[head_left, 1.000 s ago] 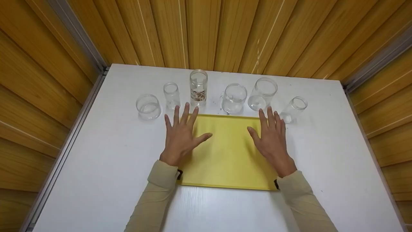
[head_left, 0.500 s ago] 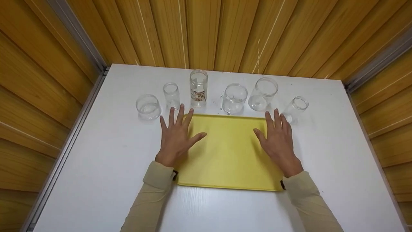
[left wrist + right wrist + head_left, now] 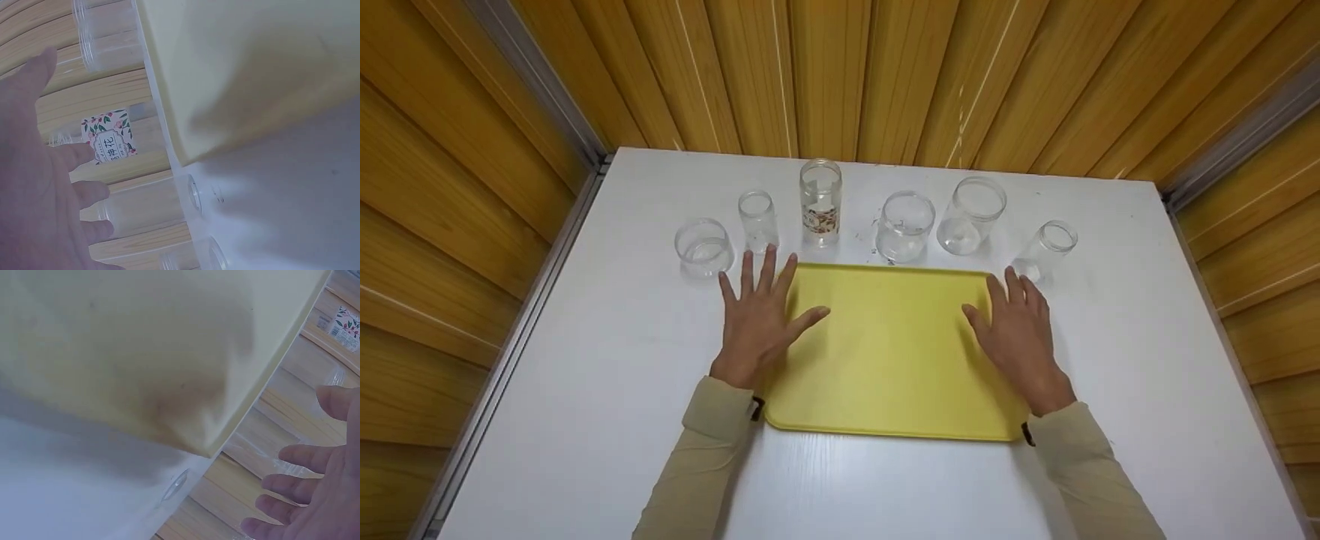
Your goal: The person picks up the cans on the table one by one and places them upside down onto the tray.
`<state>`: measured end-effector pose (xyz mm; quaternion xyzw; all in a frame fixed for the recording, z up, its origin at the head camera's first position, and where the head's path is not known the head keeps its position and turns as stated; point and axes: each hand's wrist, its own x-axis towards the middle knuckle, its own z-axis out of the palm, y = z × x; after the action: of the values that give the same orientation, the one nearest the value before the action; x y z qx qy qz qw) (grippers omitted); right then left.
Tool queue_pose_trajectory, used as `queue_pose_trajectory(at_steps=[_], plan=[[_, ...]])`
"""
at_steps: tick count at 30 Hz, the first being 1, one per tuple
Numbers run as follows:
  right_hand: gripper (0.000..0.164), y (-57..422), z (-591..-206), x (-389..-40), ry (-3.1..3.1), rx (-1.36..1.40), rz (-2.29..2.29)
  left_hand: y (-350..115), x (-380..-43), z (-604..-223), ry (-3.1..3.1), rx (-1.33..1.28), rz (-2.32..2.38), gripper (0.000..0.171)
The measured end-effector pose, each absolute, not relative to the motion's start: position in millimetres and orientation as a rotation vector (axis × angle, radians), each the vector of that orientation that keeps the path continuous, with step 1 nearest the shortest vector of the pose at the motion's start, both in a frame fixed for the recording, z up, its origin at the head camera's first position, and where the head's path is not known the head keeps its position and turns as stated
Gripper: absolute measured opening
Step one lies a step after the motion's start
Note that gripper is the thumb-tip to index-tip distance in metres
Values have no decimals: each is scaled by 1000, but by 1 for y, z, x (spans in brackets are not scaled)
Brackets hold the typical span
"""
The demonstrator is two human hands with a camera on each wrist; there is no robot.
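A yellow tray (image 3: 896, 352) lies flat on the white table in the head view. Over its left edge my left hand (image 3: 757, 322) spreads its fingers and thumb, holding nothing. My right hand (image 3: 1020, 334) is above the tray's right edge, fingers straight, also without anything in its grasp. Both wrist views show the palms over the tray with shadows on it. Past the left fingertips are a small slim jar (image 3: 758, 221) and a tall jar with a floral label (image 3: 109, 136). Beyond the right fingertips stands another slim clear jar (image 3: 1046, 251).
Clear jars line the far side of the white table (image 3: 607, 360): a short wide jar (image 3: 704, 249) at the left, a wide jar (image 3: 906, 227) at the middle, and a larger jar (image 3: 973, 216) to its right. Wood-patterned walls (image 3: 825, 82) enclose the table.
My hands have drifted apart, the left one leftward and the right one rightward, both slightly toward me. The jars and the tray stay in place.
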<state>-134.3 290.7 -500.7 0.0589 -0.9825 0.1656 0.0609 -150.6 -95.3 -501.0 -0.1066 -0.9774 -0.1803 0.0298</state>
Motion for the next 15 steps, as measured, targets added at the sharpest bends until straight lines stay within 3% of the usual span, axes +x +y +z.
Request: queue_pose_trajectory(at_steps=[15], plan=[[58,307,-507,-128,-2972,124,457,-117,-148,-504,-3035,-277,-564,97]])
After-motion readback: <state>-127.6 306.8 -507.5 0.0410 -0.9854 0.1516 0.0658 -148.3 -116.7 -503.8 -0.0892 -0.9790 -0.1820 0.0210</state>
